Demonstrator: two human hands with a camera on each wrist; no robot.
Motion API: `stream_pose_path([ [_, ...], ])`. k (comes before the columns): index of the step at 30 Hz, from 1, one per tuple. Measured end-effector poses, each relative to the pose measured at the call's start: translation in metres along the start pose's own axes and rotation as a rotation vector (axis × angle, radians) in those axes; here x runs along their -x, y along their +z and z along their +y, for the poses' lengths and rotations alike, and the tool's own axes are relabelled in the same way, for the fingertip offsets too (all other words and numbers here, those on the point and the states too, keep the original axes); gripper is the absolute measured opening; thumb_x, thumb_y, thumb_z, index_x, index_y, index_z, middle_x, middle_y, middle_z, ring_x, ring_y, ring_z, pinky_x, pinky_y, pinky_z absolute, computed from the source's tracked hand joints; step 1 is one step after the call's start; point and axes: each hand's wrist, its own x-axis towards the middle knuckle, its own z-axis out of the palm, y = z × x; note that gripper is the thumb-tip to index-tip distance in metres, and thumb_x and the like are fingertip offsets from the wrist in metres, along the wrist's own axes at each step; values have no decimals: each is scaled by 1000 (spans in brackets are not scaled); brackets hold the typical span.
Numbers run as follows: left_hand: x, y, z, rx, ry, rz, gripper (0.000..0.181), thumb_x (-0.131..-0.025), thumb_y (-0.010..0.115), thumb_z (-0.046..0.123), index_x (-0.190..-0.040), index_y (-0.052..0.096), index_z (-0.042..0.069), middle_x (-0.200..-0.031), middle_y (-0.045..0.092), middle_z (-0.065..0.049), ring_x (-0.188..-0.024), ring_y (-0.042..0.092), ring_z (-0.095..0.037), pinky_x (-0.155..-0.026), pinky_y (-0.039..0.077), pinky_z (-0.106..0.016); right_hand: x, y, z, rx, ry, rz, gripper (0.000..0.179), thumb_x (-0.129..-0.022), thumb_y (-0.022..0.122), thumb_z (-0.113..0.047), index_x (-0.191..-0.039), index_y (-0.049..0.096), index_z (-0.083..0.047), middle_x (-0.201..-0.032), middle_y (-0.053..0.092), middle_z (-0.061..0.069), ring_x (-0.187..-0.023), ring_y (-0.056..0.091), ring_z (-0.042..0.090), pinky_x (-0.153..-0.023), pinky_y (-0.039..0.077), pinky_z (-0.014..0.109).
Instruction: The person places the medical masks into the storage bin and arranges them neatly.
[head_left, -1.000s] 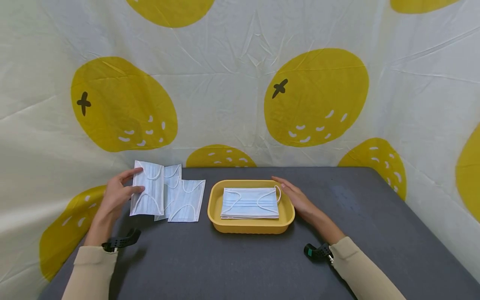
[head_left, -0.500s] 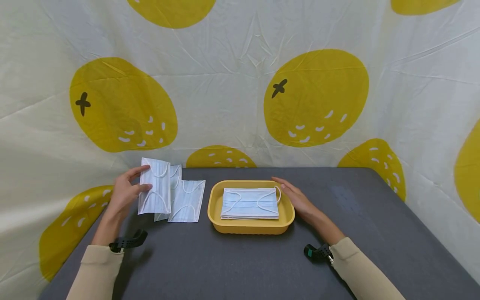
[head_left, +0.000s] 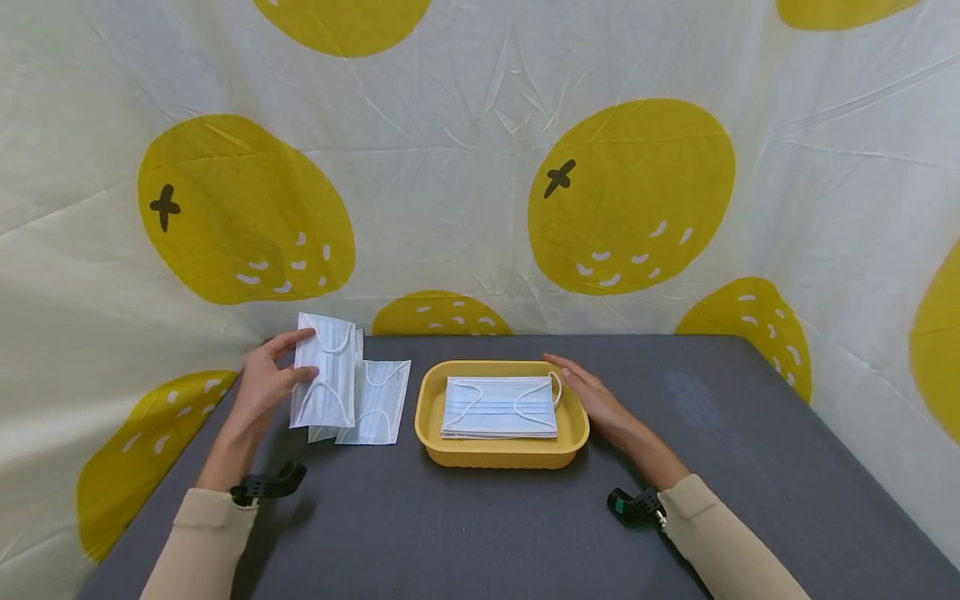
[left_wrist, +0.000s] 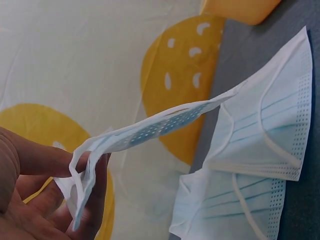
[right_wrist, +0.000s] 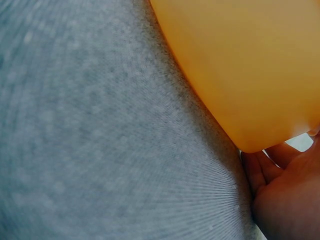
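Observation:
My left hand (head_left: 266,383) pinches a pale blue face mask (head_left: 327,371) by its left edge, between thumb and fingers. In the left wrist view the held mask (left_wrist: 160,127) appears edge-on, lifted off the table. Behind it a second mask (head_left: 359,346) is mostly hidden, and a third mask (head_left: 381,408) lies beside that one on the table. A yellow tray (head_left: 495,458) holds a stack of masks (head_left: 498,408) with ear loops on top. Against the tray's right end rests my right hand (head_left: 603,408), its fingers extended along the outside.
The dark grey table (head_left: 480,533) carries everything. A white curtain (head_left: 450,208) printed with yellow fruit hangs close behind the table's far edge and along its sides. Each wrist wears a black strap (head_left: 266,485).
My left hand has moved right with the held mask, which now covers more of the mask behind it. The right hand and the tray have stayed in place.

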Motion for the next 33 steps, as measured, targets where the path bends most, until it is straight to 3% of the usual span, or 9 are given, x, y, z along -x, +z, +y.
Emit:
stream_pose_path([
  [5,0,6,2,5,12,-8,63,-93,67,-4,-153,49,4,-161,39,-24,-135,44,-41,-114,44,-59,0,0,1,19,5,1,54,-115,28,-36,-164,30,-13,-168,32,16,-156,29,38,-126,24,59],
  [9,0,9,3,-7,23,-13,63,-93,69,-3,-152,50,5,-160,41,-24,-131,49,-39,-101,55,-40,0,0,2,21,5,5,54,-115,28,-36,-164,30,-12,-169,31,16,-156,28,37,-126,23,59],
  [12,2,12,5,-6,30,-23,63,-93,69,-3,-153,50,6,-160,42,-23,-129,51,-40,-95,53,-32,0,0,2,22,6,8,54,-115,28,-36,-163,30,-13,-168,31,16,-156,28,37,-126,23,59],
  [17,5,16,8,30,35,-35,64,-93,68,-4,-154,49,6,-162,39,-24,-135,49,-44,-110,48,-56,0,1,3,15,9,8,53,-115,30,-37,-163,31,-14,-168,33,14,-156,29,36,-126,24,59],
  [19,6,17,8,33,36,-35,64,-94,68,-3,-153,49,7,-161,40,-24,-134,50,-44,-110,48,-56,-1,1,3,4,11,8,53,-115,30,-36,-163,32,-15,-168,33,14,-156,29,35,-126,24,59],
  [23,7,19,11,29,40,-35,63,-94,70,-1,-153,51,9,-161,42,-23,-129,55,-45,-97,55,-35,-2,1,4,9,4,4,54,-115,29,-37,-163,31,-14,-168,33,15,-156,30,37,-126,24,59],
  [26,8,20,13,29,50,-33,62,-94,70,0,-152,52,10,-160,43,-23,-126,57,-44,-85,51,-19,-2,1,4,15,6,5,54,-115,28,-37,-164,31,-15,-168,33,15,-155,30,37,-126,24,60],
  [33,10,24,19,20,59,-29,60,-94,71,3,-151,54,12,-158,47,-20,-112,61,-38,-78,50,-13,-2,1,4,8,24,12,53,-115,29,-38,-163,33,-17,-168,33,14,-155,30,36,-125,25,59],
])
